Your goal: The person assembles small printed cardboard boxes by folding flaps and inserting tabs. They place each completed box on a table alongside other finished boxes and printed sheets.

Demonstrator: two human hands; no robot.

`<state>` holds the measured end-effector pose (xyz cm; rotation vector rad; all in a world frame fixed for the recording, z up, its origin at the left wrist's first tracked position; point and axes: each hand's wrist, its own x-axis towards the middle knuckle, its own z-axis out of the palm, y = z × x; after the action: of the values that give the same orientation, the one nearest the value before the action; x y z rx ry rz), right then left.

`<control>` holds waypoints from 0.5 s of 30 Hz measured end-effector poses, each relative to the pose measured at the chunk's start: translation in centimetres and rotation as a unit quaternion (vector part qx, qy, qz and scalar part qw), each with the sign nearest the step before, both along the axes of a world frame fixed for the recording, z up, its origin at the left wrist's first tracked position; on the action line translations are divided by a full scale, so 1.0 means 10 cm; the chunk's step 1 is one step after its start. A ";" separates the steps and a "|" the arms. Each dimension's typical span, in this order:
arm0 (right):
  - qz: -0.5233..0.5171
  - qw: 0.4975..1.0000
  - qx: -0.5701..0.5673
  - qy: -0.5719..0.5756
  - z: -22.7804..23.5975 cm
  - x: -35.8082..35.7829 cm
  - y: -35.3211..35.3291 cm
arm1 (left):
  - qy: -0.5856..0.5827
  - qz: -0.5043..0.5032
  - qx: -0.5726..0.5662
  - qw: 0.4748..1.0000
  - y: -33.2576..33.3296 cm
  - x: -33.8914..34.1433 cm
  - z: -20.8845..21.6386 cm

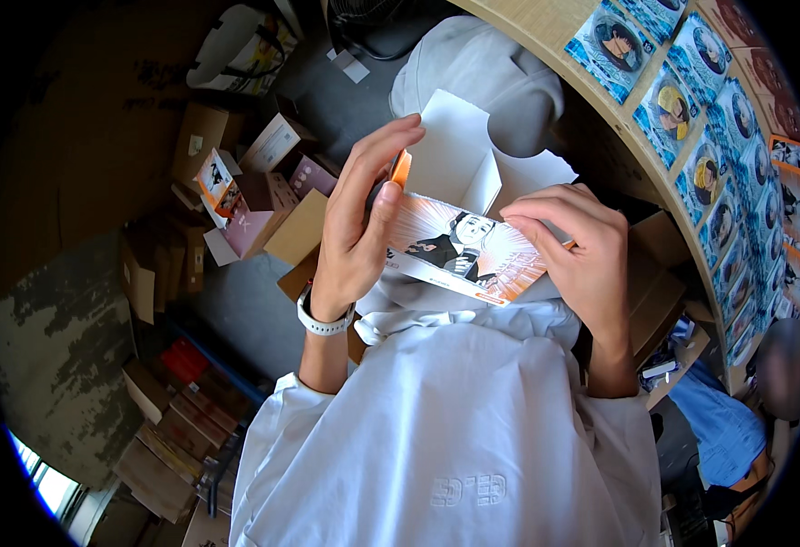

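An orange and white cardboard box (436, 260) with a drawn figure on its printed side is in front of my body, above my lap. Its white inner flaps stand up and spread away from me, so its top is open. My left hand (356, 214) grips the box's left end, thumb at the near side and fingers behind the edge. At the right end, my right hand (582, 242) pinches the upper edge between bent fingers and thumb. Whether anything lies inside the box cannot be seen.
To the right, a curved-looking wooden table (591, 87) carries rows of blue picture packs (611, 47). Opened cartons (259, 205) lie on the floor at left, with a white bag (243, 55) behind them. Another person in blue trousers (714, 410) is at lower right.
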<state>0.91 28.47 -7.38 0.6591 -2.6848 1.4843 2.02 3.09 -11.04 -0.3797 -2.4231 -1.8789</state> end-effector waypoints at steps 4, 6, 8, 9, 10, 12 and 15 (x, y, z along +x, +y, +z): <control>0.006 0.997 -0.018 -0.073 0.00 0.01 0.01 | 0.007 -0.004 0.003 1.000 0.01 0.00 0.00; 0.018 0.993 -0.033 -0.108 0.04 -0.01 0.03 | 0.006 -0.005 -0.002 1.000 0.00 -0.01 -0.01; 0.025 0.992 -0.041 -0.114 0.08 -0.02 0.03 | 0.005 -0.005 -0.008 1.000 0.00 -0.01 -0.01; 0.029 0.992 -0.045 -0.117 0.08 -0.02 0.02 | 0.004 -0.006 -0.012 1.000 0.00 -0.01 -0.01; 0.023 0.991 -0.056 -0.120 0.07 -0.01 0.02 | 0.003 -0.006 -0.016 1.000 0.00 -0.01 -0.01; 0.010 0.989 -0.076 -0.128 0.03 0.01 0.02 | 0.003 -0.005 -0.012 1.000 0.01 0.00 -0.01; -0.011 0.986 -0.095 -0.138 0.01 0.02 -0.01 | 0.001 -0.001 0.001 1.000 0.02 0.01 -0.03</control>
<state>1.12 28.42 -7.24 0.4399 -2.6747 1.9244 2.15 3.31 -11.36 -0.3826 -2.4200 -1.8805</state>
